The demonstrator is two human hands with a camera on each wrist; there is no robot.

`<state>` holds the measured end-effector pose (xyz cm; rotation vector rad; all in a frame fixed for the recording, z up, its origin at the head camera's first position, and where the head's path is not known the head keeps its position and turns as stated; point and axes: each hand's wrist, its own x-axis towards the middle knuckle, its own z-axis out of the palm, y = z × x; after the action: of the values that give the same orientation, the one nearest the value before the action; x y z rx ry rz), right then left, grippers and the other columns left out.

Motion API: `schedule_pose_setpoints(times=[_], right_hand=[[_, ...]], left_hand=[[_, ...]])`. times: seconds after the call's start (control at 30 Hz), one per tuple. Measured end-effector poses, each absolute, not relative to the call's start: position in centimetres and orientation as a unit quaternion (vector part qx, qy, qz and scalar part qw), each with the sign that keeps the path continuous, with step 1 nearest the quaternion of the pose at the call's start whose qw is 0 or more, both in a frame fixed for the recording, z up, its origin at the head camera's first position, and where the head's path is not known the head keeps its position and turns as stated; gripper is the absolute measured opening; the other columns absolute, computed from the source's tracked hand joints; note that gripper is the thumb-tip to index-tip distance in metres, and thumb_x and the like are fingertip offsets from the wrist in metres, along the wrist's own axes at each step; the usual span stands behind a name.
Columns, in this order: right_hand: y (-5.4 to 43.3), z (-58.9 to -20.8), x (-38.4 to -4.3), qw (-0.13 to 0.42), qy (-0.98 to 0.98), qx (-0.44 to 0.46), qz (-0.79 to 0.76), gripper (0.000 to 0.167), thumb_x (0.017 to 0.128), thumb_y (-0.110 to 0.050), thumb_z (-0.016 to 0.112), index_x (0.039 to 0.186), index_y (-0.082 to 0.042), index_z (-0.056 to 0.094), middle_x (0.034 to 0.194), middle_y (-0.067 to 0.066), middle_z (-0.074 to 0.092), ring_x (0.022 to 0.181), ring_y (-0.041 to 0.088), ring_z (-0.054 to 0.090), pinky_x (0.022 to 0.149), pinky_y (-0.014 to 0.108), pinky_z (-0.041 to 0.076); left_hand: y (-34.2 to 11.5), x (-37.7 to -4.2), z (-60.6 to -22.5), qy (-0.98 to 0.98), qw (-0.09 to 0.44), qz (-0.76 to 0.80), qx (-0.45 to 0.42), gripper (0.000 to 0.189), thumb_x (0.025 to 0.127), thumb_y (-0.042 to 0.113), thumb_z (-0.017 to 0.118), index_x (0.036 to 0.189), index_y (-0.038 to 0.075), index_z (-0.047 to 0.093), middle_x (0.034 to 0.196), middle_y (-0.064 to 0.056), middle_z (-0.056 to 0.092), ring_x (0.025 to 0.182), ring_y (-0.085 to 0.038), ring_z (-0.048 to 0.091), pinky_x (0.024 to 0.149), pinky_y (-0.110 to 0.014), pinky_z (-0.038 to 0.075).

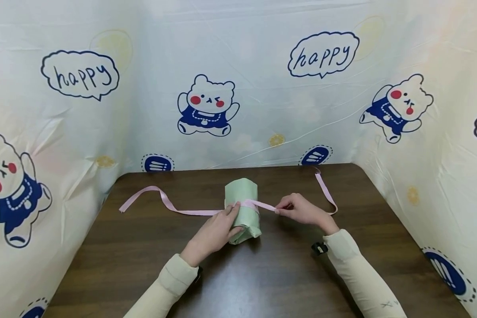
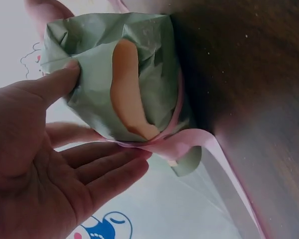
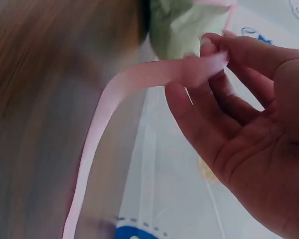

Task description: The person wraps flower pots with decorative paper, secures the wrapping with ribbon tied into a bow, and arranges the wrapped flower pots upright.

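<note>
A parcel wrapped in pale green paper (image 1: pixel 241 190) rests on the table with a pink ribbon (image 1: pixel 264 205) round its middle. My left hand (image 1: pixel 213 229) presses its fingers on the ribbon and the parcel's left side, thumb against the folded near end. In the left wrist view these fingers look nearly straight, and a tan strip (image 2: pixel 125 89) shows on the paper. To the right of the parcel, my right hand (image 1: pixel 302 208) pinches the ribbon between thumb and fingertips and holds it stretched from the wrap. The pinched ribbon (image 3: pixel 159 72) trails down past the fingers in the right wrist view.
One ribbon tail (image 1: pixel 167 203) curves away to the left over the brown wooden table (image 1: pixel 258 282). Another tail (image 1: pixel 326 190) lies behind my right wrist, towards the back edge. A printed cloth (image 1: pixel 262 145) with bears stands along the back and sides.
</note>
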<state>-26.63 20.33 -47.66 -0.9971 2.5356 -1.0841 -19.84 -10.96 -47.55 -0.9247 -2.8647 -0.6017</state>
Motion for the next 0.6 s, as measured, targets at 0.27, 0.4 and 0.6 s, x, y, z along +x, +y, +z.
schedule_pose_setpoints(times=[0.27, 0.4, 0.6], right_hand=[[17.8, -47.2, -24.8, 0.172, 0.816, -0.379, -0.402, 0.015, 0.097, -0.013, 0.071, 0.101, -0.002, 0.08, 0.088, 0.009, 0.077, 0.07, 0.016, 0.064, 0.064, 0.024, 0.054], [16.6, -47.5, -24.5, 0.172, 0.814, -0.399, -0.387, 0.015, 0.099, -0.016, 0.067, 0.103, -0.009, 0.08, 0.089, 0.016, 0.075, 0.066, 0.006, 0.056, 0.062, 0.021, 0.049], [15.2, -48.0, -24.6, 0.133, 0.838, -0.363, -0.384, 0.008, 0.096, -0.014, 0.072, 0.095, -0.015, 0.08, 0.086, 0.008, 0.076, 0.067, 0.004, 0.057, 0.063, 0.022, 0.052]], left_hand=[[-11.3, -19.8, -47.6, -0.939, 0.046, -0.181, -0.288, 0.068, 0.096, 0.035, 0.07, 0.147, -0.004, 0.049, 0.14, -0.03, 0.056, 0.117, -0.042, 0.065, 0.095, -0.049, 0.055], [-11.3, -19.8, -47.5, -0.937, 0.051, -0.184, -0.291, 0.067, 0.095, 0.035, 0.072, 0.145, -0.005, 0.051, 0.138, -0.031, 0.058, 0.115, -0.042, 0.066, 0.094, -0.049, 0.056], [-11.3, -19.9, -47.5, -0.938, 0.056, -0.182, -0.289, 0.066, 0.095, 0.036, 0.071, 0.145, -0.004, 0.052, 0.137, -0.031, 0.059, 0.115, -0.042, 0.066, 0.094, -0.049, 0.055]])
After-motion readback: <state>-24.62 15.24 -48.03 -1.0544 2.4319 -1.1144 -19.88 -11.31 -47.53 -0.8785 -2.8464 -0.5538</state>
